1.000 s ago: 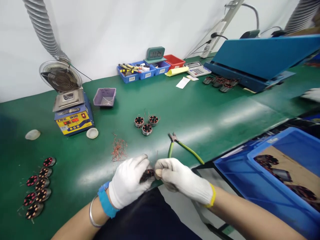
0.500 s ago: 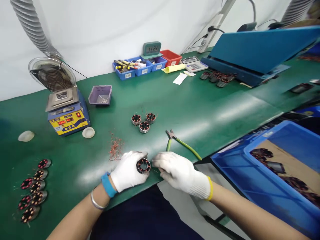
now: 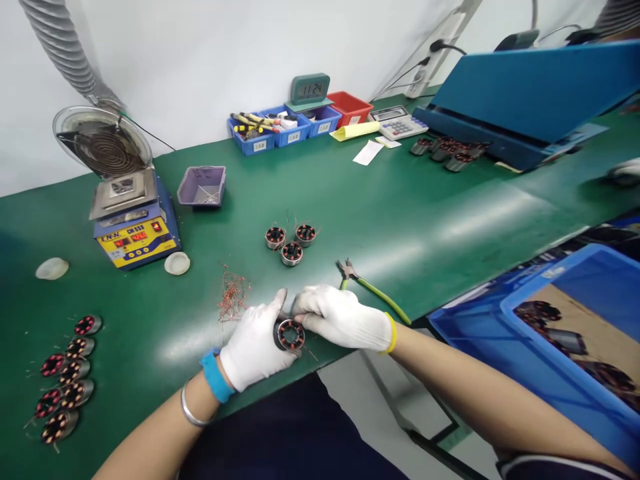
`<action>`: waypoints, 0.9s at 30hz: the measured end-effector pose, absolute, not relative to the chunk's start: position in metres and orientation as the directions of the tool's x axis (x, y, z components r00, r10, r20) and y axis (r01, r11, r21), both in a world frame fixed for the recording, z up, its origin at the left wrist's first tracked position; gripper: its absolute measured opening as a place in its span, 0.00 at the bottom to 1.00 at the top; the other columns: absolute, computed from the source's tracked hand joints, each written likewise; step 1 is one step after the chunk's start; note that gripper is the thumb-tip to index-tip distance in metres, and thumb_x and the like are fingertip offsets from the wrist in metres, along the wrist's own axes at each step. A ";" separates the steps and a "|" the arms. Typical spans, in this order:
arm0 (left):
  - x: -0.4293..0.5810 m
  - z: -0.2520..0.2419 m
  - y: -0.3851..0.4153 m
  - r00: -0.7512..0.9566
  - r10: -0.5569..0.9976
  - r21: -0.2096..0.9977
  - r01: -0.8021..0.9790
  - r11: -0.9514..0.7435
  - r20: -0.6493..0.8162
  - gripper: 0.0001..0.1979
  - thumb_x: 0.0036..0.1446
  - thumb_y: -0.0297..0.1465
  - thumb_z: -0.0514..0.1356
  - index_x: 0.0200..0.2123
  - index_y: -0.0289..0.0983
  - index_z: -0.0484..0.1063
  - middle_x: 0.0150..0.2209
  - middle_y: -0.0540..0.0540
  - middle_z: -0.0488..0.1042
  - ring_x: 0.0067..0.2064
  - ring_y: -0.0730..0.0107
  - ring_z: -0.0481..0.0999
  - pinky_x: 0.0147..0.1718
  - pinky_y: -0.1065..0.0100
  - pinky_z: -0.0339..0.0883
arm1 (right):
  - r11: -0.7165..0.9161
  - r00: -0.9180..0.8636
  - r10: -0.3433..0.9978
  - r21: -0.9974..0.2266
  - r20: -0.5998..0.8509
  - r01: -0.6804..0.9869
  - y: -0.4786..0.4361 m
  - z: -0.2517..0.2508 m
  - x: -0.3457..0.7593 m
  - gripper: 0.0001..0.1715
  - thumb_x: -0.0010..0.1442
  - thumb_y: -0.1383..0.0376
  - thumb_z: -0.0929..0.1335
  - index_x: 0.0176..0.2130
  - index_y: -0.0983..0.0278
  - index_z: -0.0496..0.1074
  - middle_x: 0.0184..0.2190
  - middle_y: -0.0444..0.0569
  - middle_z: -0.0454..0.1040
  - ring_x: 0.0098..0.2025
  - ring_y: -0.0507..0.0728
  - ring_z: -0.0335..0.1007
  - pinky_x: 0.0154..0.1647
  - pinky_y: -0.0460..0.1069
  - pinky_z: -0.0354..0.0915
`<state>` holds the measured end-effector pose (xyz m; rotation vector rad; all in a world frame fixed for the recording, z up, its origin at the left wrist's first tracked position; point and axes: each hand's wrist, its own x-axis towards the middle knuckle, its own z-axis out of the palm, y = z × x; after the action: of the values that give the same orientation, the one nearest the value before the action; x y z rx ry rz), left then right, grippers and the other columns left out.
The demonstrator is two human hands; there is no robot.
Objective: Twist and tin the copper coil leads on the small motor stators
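Both my hands wear white gloves near the front edge of the green bench. My left hand (image 3: 255,347) grips a small round motor stator (image 3: 291,335) with copper windings, its open face toward me. My right hand (image 3: 340,318) is closed at the stator's top edge, fingers pinched there; what they pinch is too small to see. Green-handled cutters (image 3: 367,289) lie on the mat just behind my right hand. A small heap of cut copper wire ends (image 3: 232,295) lies beyond my left hand.
Three stators (image 3: 291,242) stand mid-bench; several more lie in rows at the left (image 3: 63,380). A solder pot (image 3: 135,227), a purple tray (image 3: 203,185), blue and red bins (image 3: 295,127), a calculator (image 3: 398,123), a blue machine (image 3: 530,100) and a blue crate (image 3: 550,347) surround them.
The stator has been turned so its open face shows. My right hand has shifted up and left over its top edge, covering the cutters' handles. The view has drifted slightly.
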<state>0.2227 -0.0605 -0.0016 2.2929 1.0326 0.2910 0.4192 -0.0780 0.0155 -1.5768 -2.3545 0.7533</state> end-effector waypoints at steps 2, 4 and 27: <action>0.222 -0.003 -0.059 0.692 0.721 0.589 0.597 -0.544 -0.037 0.45 0.43 0.35 0.62 0.64 0.30 0.51 0.44 0.40 0.77 0.44 0.50 0.76 0.45 0.55 0.70 | 0.319 -0.410 0.908 -0.486 -0.091 0.814 -0.070 0.017 0.416 0.10 0.62 0.64 0.65 0.40 0.61 0.77 0.38 0.48 0.76 0.41 0.57 0.71 0.42 0.50 0.62; 0.221 -0.004 -0.057 0.712 0.701 0.593 0.576 -0.564 -0.025 0.45 0.43 0.35 0.62 0.64 0.30 0.51 0.45 0.39 0.77 0.44 0.50 0.77 0.44 0.55 0.70 | 0.290 -0.378 0.917 -0.439 -0.125 0.851 -0.067 0.016 0.418 0.10 0.62 0.65 0.66 0.39 0.61 0.77 0.37 0.49 0.76 0.42 0.58 0.70 0.42 0.50 0.61; 0.218 -0.007 -0.055 0.725 0.685 0.624 0.500 -0.601 0.078 0.38 0.44 0.34 0.63 0.59 0.33 0.59 0.42 0.41 0.79 0.43 0.54 0.78 0.44 0.57 0.71 | 0.325 -0.327 0.945 -0.211 0.024 0.922 -0.126 0.012 0.426 0.17 0.61 0.65 0.63 0.51 0.61 0.67 0.45 0.50 0.72 0.30 0.53 0.70 0.22 0.47 0.52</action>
<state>0.2184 -0.0550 -0.0075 2.3446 0.8952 0.4174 0.4264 -0.1258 0.0119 -1.7304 -2.4376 0.2384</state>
